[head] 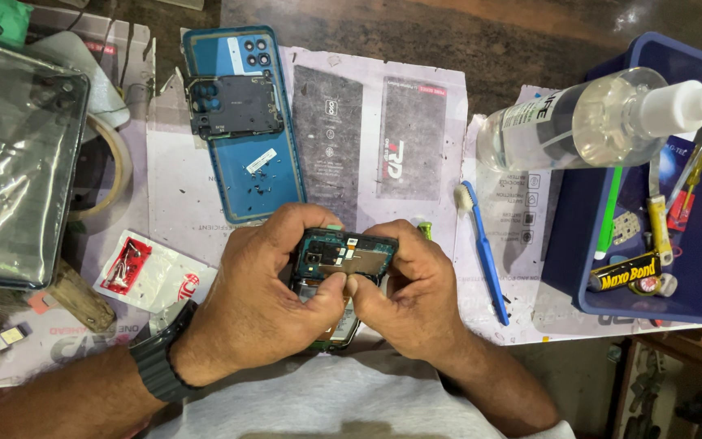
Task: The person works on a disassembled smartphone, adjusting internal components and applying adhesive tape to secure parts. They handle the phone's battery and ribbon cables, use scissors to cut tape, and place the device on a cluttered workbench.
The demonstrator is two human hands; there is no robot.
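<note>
Both hands grip an opened phone body with its circuit board exposed, held just above the table's near edge. My left hand wraps its left side, thumb pressed on the board. My right hand holds the right side, thumb meeting the left thumb at the middle. The phone's lower half is hidden by the hands. A blue phone back cover lies face down further back, with a dark inner plate and several tiny screws resting on it.
A blue toothbrush lies to the right. A clear spray bottle rests over a blue tray holding tools and a glue tube. A plastic-wrapped device, a tape roll and a small parts packet sit left.
</note>
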